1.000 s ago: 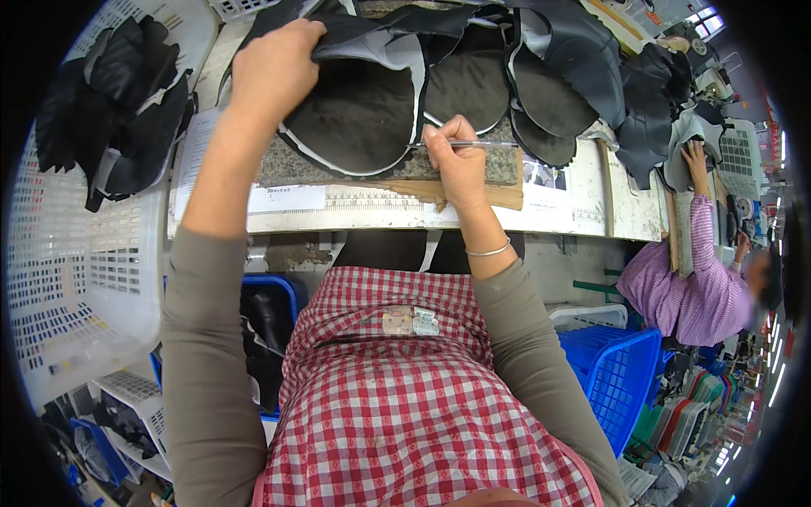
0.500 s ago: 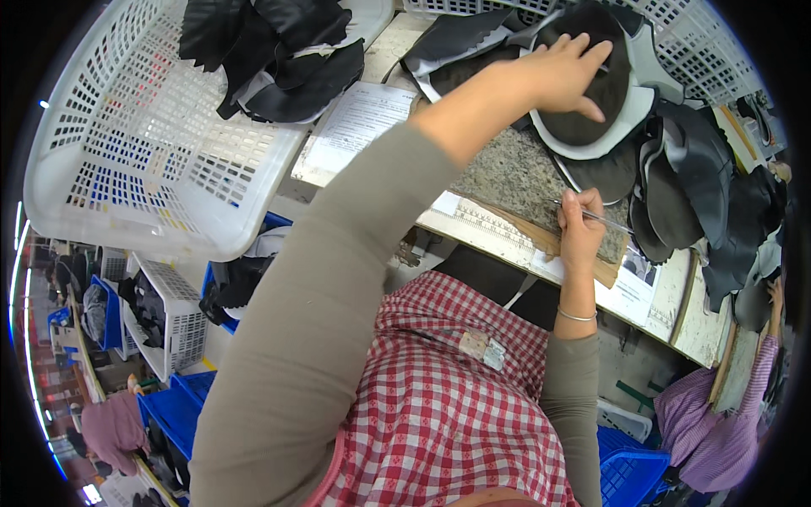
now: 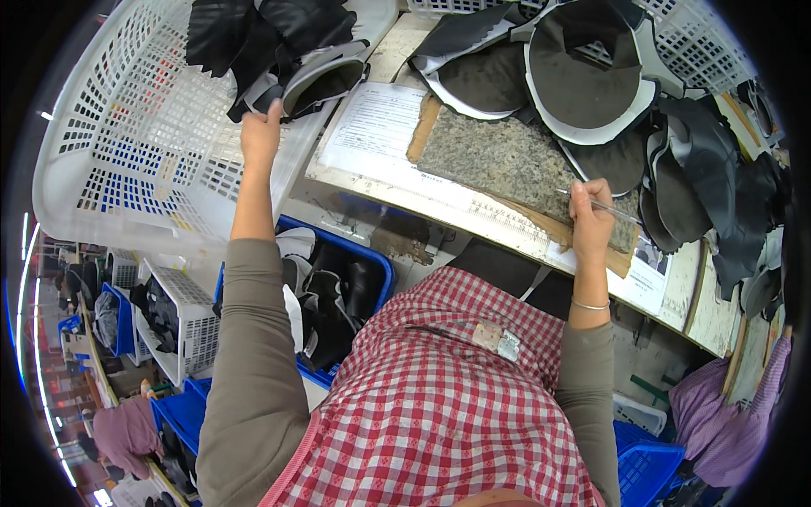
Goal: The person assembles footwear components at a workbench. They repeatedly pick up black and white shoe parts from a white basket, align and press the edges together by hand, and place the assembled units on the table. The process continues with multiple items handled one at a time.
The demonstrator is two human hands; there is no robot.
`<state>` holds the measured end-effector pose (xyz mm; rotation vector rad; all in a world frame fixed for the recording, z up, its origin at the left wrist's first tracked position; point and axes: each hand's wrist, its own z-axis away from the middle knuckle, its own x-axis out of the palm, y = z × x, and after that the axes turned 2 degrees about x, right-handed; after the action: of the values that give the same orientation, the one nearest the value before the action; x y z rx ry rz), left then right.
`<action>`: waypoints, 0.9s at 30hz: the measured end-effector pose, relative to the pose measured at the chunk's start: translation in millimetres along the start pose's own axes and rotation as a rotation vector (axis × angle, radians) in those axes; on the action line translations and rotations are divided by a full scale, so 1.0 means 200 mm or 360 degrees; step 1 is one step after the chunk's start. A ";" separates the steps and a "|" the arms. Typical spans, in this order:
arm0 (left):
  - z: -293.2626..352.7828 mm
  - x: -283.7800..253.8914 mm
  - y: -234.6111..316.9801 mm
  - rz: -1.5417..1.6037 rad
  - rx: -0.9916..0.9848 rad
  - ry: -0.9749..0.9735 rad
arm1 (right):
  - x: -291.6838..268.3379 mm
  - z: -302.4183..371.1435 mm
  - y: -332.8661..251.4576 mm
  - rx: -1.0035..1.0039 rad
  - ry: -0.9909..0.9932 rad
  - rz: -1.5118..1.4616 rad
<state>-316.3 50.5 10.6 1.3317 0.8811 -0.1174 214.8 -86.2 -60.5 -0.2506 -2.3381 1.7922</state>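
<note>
My left hand (image 3: 260, 139) is at the near edge of the pile in the white basket. Its thumb presses a black shoe upper (image 3: 325, 80) with pale edging and a dark lining; the fingers behind are hidden. Over the stone slab (image 3: 498, 160), my right hand (image 3: 593, 218) is closed round a slim silver pen (image 3: 615, 209), its tip pointing left. Beyond the slab lie more uppers, among them a large one with a white rim (image 3: 583, 93), opened out with its dark lining up. Several black uppers (image 3: 718, 169) heap at the right.
The white basket (image 3: 127, 221) stands on the left, and another white basket (image 3: 705, 42) at the back right. A printed sheet (image 3: 363, 127) and a ruler strip (image 3: 498, 211) lie on the bench. Below is a blue crate (image 3: 384, 253) of shoe parts. Another person's purple sleeve (image 3: 760, 380) shows far right.
My left hand has left the white-rimmed upper and swung left to the pile in the basket. The upper there now shows its lining. My right hand still holds the pen in nearly the same place.
</note>
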 end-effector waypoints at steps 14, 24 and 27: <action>-0.19 0.37 0.40 0.1587 0.0265 0.0778 | 0.01 0.00 -0.01 0.0014 0.0003 -0.0023; 0.56 0.55 1.03 -0.0685 0.1929 -0.0081 | 0.00 -0.01 0.01 0.0010 -0.0086 -0.0122; 0.71 0.89 0.86 -0.0583 0.1766 -0.1207 | 0.00 0.00 0.00 0.0044 -0.0088 -0.0157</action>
<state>-32.3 45.7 34.9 1.8804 0.3446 -1.4659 215.1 -86.2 -61.0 -0.0808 -2.3172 1.8055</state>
